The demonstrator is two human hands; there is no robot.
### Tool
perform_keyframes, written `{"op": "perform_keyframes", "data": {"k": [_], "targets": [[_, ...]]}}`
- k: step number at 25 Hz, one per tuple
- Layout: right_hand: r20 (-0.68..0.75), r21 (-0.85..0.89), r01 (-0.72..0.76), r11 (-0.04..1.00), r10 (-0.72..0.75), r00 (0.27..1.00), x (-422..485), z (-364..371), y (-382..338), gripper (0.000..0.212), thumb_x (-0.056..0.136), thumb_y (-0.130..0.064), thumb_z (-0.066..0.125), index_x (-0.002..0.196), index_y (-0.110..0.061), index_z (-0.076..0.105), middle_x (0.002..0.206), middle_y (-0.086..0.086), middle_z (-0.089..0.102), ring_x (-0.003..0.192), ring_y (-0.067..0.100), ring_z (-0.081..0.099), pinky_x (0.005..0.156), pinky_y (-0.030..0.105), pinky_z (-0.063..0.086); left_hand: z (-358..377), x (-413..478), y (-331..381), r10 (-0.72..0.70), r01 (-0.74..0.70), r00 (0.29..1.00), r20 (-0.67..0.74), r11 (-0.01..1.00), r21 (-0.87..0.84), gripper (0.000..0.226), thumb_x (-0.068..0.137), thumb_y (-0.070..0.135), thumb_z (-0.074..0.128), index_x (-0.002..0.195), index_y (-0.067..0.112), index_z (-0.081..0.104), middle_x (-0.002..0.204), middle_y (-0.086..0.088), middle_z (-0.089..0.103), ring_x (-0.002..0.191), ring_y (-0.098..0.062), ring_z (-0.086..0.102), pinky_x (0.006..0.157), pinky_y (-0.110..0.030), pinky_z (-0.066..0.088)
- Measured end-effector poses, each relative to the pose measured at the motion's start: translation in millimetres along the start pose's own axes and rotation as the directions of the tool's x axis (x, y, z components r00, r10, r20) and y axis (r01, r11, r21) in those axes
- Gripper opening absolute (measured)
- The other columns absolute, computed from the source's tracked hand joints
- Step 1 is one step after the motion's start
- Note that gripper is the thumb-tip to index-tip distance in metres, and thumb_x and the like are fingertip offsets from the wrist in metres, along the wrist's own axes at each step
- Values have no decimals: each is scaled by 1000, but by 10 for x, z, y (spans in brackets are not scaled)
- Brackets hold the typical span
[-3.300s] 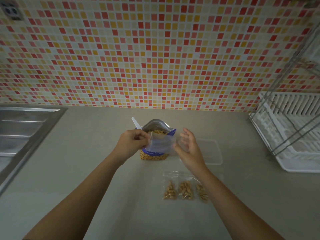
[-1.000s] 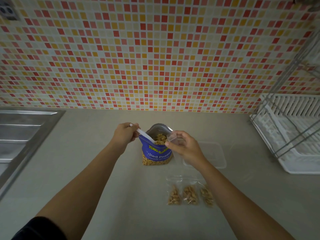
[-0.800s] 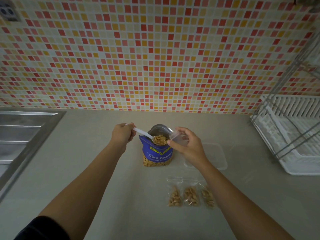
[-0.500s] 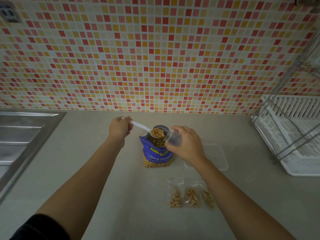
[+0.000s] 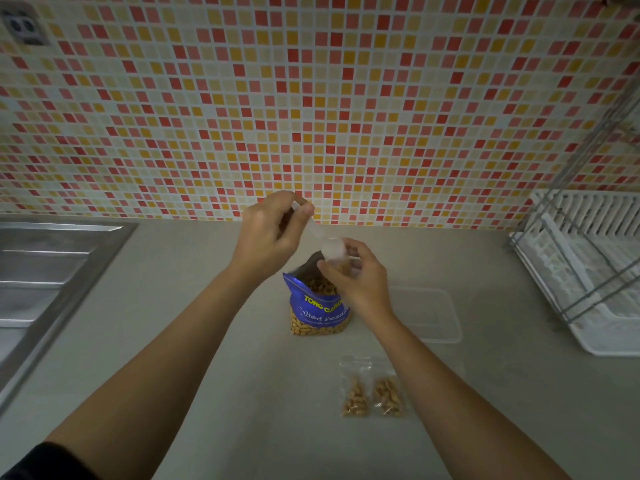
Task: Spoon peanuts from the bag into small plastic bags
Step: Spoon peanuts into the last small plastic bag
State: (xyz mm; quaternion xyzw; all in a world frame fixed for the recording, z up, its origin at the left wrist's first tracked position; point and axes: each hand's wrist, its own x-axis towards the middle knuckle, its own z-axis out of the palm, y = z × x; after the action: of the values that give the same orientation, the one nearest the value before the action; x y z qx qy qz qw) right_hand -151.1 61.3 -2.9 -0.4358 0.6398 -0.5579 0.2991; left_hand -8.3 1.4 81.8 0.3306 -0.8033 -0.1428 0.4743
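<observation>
1. The left hand [image 5: 266, 233] pinches a white plastic spoon [image 5: 313, 230] by its handle, bowl tipped down.
2. The right hand [image 5: 356, 278] grips a small clear plastic bag [image 5: 341, 256] beneath the spoon.
3. Both are held above the open blue peanut bag [image 5: 318, 311], standing on the counter [image 5: 207, 341].
4. Filled small bags [image 5: 372, 396] lie nearer.

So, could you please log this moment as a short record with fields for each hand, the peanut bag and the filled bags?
left hand: left hand raised above the counter, holding the white plastic spoon by its handle, bowl tipped down to the right
right hand: right hand pinching a small clear bag at the spoon's bowl
peanut bag: blue peanut bag standing open on the counter
filled bags: two visible filled bags lying near the right forearm
other: clear lid, dish rack, sink
</observation>
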Motion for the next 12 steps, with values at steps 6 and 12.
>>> {"op": "perform_keyframes", "data": {"k": [6,12], "targets": [[-74,-7,-44,999,44,996,-21,-116,46,50,71,-33,77,115,-23,56,101,-11,61,87,3,60,73,17,51,41,-40,-254,-507,470,851,-138,852,-229,26,93,25,49,82,5,61,71,-17,62,65,-29,57,65,-45,50],[-8,-132,-70,989,70,998,-13,-211,101,56,72,-39,75,120,-21,53,106,-7,59,93,11,60,78,28,54,347,-385,-421,-387,333,888,249,914,232,24,92,17,51,86,0,66,70,-13,64,63,-23,55,61,-24,37]]}}
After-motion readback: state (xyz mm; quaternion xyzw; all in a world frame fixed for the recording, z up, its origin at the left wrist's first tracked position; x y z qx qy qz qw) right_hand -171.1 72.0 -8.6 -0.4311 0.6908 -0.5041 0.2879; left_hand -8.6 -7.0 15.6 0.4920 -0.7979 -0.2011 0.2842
